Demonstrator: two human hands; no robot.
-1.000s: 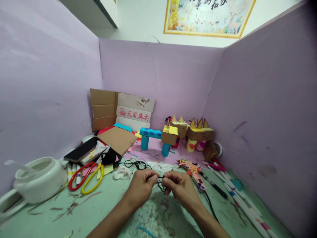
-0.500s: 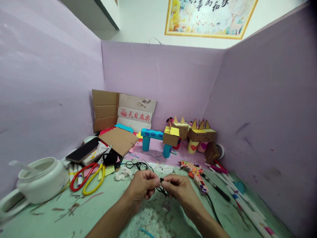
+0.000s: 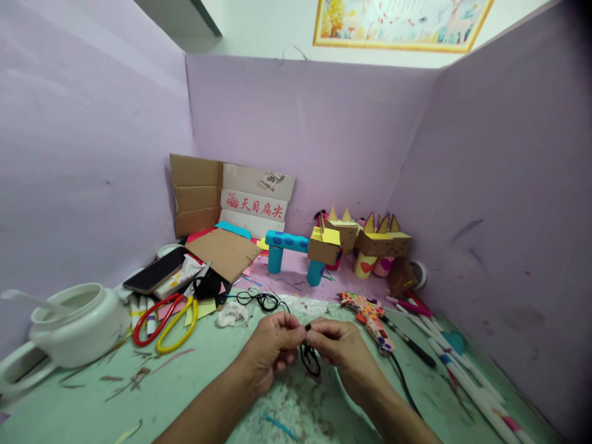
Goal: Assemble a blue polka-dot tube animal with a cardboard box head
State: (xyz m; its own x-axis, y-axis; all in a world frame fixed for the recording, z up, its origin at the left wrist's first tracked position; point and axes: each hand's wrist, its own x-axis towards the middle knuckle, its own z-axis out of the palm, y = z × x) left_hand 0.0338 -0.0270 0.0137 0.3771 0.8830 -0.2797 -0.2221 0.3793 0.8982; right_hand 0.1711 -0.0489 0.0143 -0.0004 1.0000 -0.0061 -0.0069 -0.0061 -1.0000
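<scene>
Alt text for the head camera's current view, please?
A person's left hand and right hand pinch a looped black cord over a green tabletop. Behind stands a blue cardboard-headed figure; scissors lie left, a glue gun right.

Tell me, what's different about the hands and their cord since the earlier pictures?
The left hand and right hand have drawn closer together; the black cord now hangs in loops beneath their fingertips. Both hands still pinch it. The scissors, glue gun and blue-legged figure stayed put.
</scene>
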